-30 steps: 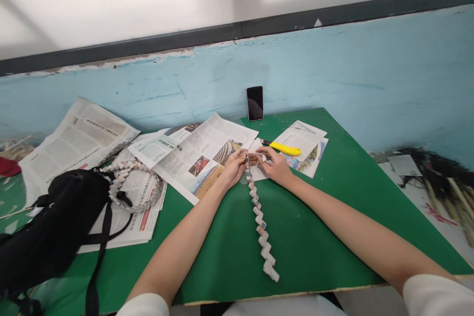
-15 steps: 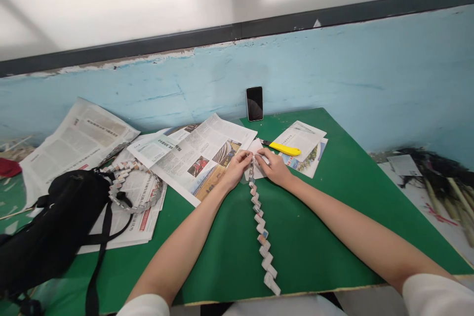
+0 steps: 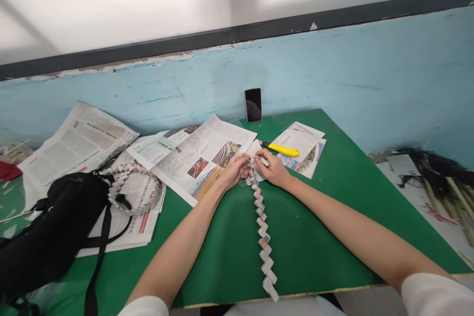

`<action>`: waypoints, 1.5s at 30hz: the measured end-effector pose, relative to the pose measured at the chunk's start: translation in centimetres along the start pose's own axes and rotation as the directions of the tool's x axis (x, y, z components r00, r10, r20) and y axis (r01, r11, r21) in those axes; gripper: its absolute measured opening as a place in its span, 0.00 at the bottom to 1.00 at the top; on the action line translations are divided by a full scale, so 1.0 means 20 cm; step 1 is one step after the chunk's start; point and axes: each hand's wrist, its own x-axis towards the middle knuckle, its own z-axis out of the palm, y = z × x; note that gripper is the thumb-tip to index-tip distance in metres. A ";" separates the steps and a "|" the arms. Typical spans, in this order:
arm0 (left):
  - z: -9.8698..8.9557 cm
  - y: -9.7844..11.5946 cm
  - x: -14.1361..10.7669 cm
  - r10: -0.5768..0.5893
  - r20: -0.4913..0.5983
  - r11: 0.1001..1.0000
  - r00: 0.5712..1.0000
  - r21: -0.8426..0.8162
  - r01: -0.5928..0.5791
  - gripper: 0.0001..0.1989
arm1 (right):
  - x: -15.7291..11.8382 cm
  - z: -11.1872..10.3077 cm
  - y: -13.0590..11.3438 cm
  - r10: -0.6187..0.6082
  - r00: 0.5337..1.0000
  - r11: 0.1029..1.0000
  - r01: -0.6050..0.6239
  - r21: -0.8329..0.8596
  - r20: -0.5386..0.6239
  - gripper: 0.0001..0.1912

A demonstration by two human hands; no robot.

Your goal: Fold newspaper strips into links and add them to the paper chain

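Observation:
A zigzag chain of folded newspaper (image 3: 263,229) runs down the green table from my fingers to the near edge. My left hand (image 3: 236,170) pinches the chain's far end from the left, its fingers curled. On the other side my right hand (image 3: 274,168) is closed on the same end, thumb and fingertips together. A small piece of white paper (image 3: 253,149) lies just beyond and partly under my hands. The exact fold between the fingertips is too small to make out.
A yellow utility knife (image 3: 284,149) lies beyond my right hand beside printed paper sheets (image 3: 298,140). A phone (image 3: 253,105) leans on the blue wall. Newspapers (image 3: 207,150), a coiled paper chain (image 3: 150,202) and a black bag (image 3: 62,222) occupy the left side.
The chain has shifted slightly, its near end swinging a little left and its upper part bending differently. My left hand has turned, its fingers curling more. Both hands stay at the chain's far end.

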 end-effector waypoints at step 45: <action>0.00 -0.06 0.03 0.194 -0.049 0.981 0.980 0.026 -0.193 0.22 | -0.04 0.03 -0.04 -0.091 0.981 0.973 0.051 -0.224 -0.173 0.09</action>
